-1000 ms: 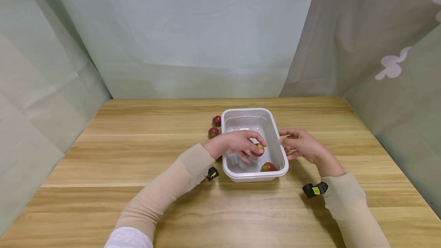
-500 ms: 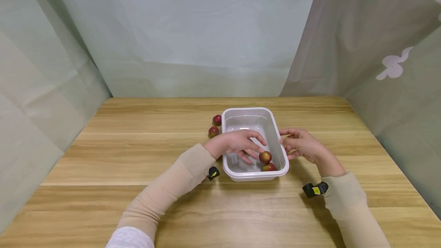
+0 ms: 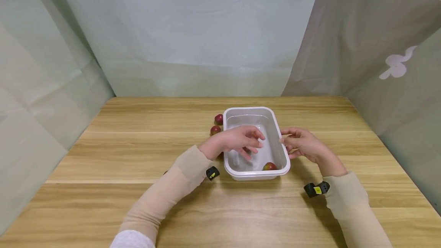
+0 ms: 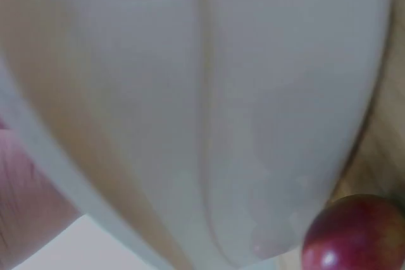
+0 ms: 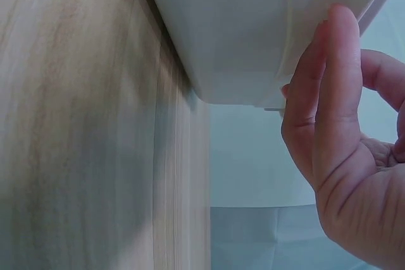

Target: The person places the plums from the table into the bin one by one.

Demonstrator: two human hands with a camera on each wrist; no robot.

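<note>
Left hand [image 3: 241, 141] hovers spread over the tub [image 3: 275, 133] at frame centre — right hand [image 3: 303, 144], fingers relaxed, only touches its rim, so a nudge could slide it.

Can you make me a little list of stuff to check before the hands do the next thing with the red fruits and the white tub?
1. White tub sits flat on the wooden table: ok.
2. Right hand steadies the tub's side, fingers touching its wall: ok.
3. Left hand is empty, fingers relaxed over the tub: ok.
4. One red fruit in the tub lies at the near corner: ok.
5. Two red fruits outside wait by the tub's left side: ok.
6. Any more fruit hidden under the left hand: cannot tell.
</note>
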